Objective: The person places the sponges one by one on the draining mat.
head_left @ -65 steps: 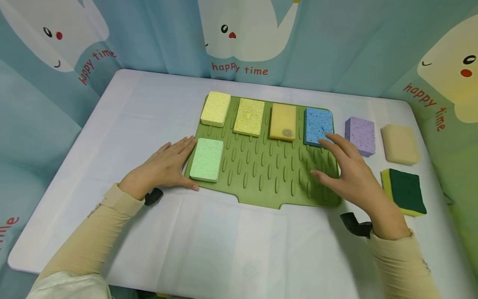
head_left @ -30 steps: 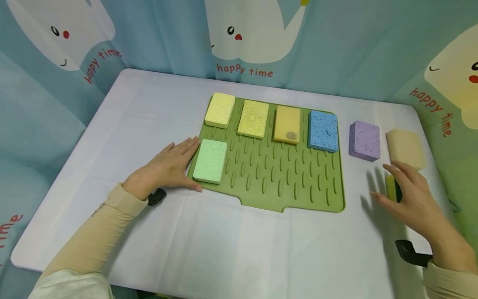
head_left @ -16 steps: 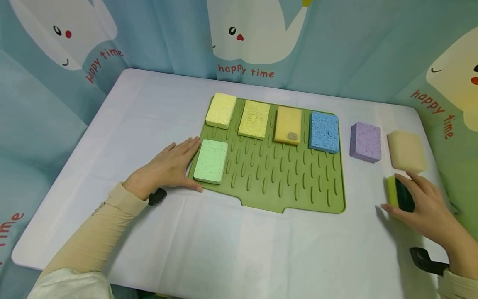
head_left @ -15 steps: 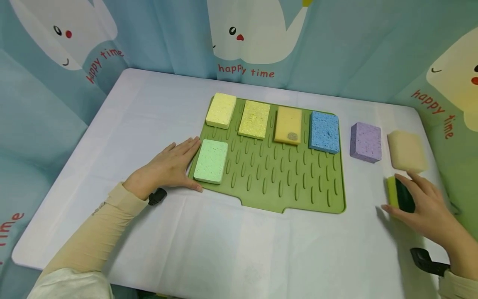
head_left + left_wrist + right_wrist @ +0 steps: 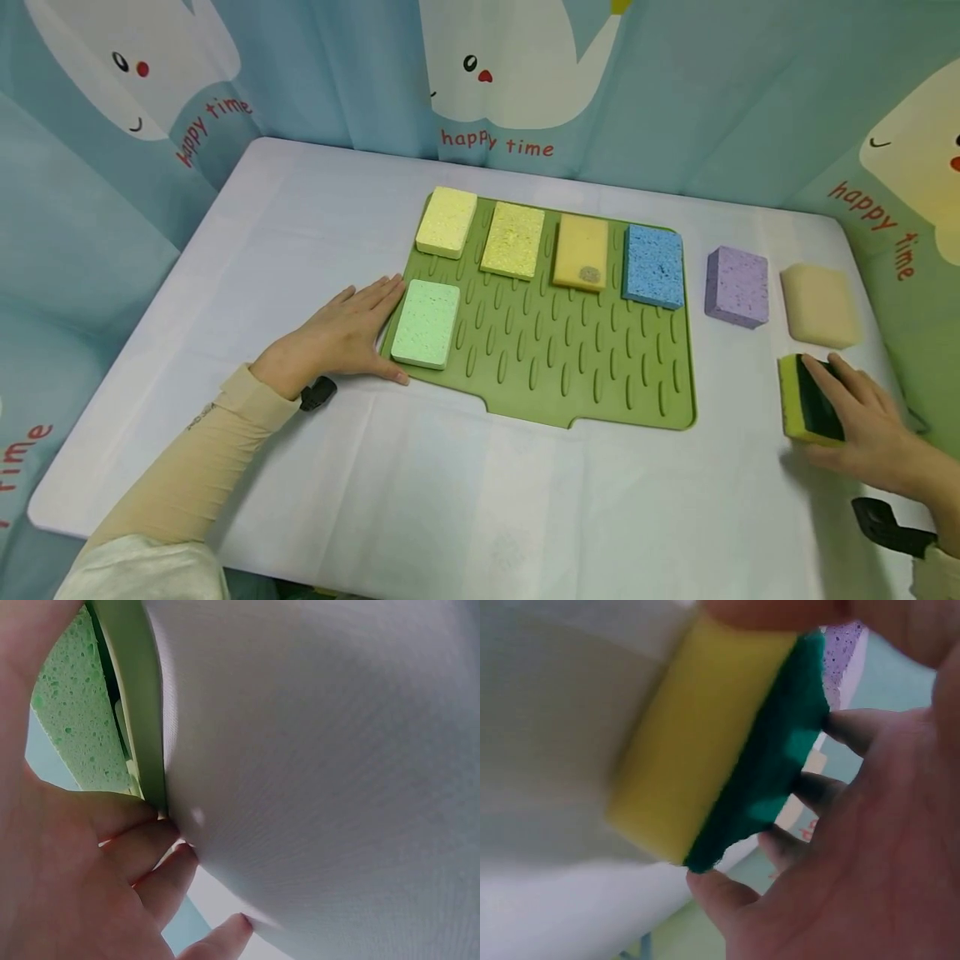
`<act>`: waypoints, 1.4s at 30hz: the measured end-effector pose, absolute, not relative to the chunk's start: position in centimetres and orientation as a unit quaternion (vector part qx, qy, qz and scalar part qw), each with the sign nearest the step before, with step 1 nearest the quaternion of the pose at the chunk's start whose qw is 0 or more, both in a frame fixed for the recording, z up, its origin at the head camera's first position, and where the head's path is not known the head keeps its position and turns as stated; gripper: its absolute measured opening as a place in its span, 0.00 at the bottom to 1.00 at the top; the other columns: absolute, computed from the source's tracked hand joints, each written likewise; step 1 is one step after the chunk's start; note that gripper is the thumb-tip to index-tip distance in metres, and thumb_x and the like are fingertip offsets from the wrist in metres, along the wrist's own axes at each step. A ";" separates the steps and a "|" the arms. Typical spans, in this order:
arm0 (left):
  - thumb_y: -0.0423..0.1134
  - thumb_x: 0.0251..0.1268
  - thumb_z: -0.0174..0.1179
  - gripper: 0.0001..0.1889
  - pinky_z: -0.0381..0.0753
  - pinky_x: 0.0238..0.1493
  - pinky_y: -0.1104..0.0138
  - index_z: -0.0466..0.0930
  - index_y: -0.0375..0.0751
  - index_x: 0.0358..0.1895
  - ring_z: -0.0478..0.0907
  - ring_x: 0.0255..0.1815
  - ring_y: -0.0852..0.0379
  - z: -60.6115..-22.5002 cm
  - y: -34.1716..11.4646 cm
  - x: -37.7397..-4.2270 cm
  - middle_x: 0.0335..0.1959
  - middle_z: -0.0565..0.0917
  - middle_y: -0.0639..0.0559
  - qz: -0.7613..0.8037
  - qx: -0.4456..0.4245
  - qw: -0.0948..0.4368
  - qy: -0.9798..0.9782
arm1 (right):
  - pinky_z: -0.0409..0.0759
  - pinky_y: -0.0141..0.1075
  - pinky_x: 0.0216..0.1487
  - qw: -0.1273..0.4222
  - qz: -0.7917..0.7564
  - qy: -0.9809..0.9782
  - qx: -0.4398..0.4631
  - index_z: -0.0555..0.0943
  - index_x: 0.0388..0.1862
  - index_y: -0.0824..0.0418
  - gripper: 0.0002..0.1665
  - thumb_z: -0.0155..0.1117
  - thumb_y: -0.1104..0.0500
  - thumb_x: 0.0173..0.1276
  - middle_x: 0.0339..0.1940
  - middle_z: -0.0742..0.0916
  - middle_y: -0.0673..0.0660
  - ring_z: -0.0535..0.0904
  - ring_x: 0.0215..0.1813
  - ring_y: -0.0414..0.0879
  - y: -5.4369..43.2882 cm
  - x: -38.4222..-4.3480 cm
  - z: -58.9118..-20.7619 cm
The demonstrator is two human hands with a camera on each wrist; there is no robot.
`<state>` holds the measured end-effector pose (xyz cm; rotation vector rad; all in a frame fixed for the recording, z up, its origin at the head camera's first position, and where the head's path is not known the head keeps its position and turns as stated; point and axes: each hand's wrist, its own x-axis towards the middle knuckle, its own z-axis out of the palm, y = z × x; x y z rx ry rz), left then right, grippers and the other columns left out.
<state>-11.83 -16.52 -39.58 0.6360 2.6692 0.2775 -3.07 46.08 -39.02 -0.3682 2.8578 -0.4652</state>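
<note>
In the head view, my left hand (image 5: 330,342) lies with fingers extended along the left edge of a green ridged silicone mat (image 5: 540,358). A pale green sponge (image 5: 426,323) sits on the mat beside that hand. At the right, my right hand (image 5: 870,425) holds a yellow-and-green scouring sponge (image 5: 810,417) on the table, thumb at its near side. In the right wrist view, the fingertips meet the green scouring layer (image 5: 780,757), and the thumb crosses the end of the yellow foam (image 5: 697,727).
Along the mat's back row lie a pale yellow sponge (image 5: 447,221), a speckled yellow sponge (image 5: 513,239), a tan-yellow sponge (image 5: 581,250) and a blue sponge (image 5: 653,265). A purple sponge (image 5: 738,286) and a beige sponge (image 5: 820,305) lie right of the mat. Curtains hang behind.
My right hand has moved right from above the blue sponge to the scouring sponge and taken hold of it. The scouring sponge has turned slightly. My left hand stays at the mat's edge.
</note>
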 end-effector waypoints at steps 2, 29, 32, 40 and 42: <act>0.77 0.41 0.67 0.72 0.45 0.79 0.41 0.36 0.39 0.81 0.40 0.83 0.46 -39.6 -16.5 -11.8 0.83 0.41 0.44 0.098 0.227 0.191 0.950 | 0.24 0.74 0.69 0.103 -0.149 0.974 -0.139 0.34 0.81 0.62 0.76 0.73 0.73 0.42 0.77 0.38 0.80 0.34 0.72 0.85 46.2 -3.1 -39.1; 0.76 0.40 0.67 0.72 0.45 0.79 0.42 0.36 0.39 0.81 0.40 0.83 0.46 -39.6 -16.5 -11.8 0.83 0.41 0.44 0.099 0.224 0.193 0.950 | 0.58 0.72 0.53 0.040 -0.150 0.982 -0.109 0.48 0.81 0.63 0.71 0.81 0.67 0.43 0.64 0.63 0.82 0.58 0.58 0.80 42.2 -5.1 -37.0; 0.76 0.40 0.67 0.72 0.45 0.79 0.42 0.36 0.39 0.81 0.40 0.83 0.46 -39.7 -16.5 -11.8 0.83 0.41 0.44 0.098 0.225 0.192 0.950 | 0.58 0.71 0.51 0.039 -0.149 0.982 -0.111 0.48 0.82 0.61 0.70 0.81 0.65 0.44 0.65 0.63 0.82 0.57 0.59 0.80 41.6 -5.2 -36.7; 0.77 0.40 0.67 0.73 0.45 0.79 0.42 0.35 0.39 0.81 0.40 0.84 0.47 -39.7 -16.5 -11.8 0.83 0.41 0.45 0.100 0.224 0.191 0.950 | 0.60 0.70 0.49 0.037 -0.157 0.980 -0.113 0.48 0.82 0.59 0.70 0.81 0.63 0.46 0.67 0.62 0.80 0.56 0.62 0.77 39.6 -5.5 -35.9; 0.77 0.40 0.67 0.73 0.45 0.79 0.42 0.35 0.39 0.81 0.40 0.84 0.47 -39.7 -16.5 -11.8 0.83 0.41 0.45 0.100 0.224 0.192 0.950 | 0.60 0.69 0.50 0.036 -0.158 0.980 -0.118 0.48 0.82 0.58 0.70 0.81 0.62 0.45 0.67 0.63 0.79 0.55 0.62 0.76 39.1 -5.6 -35.7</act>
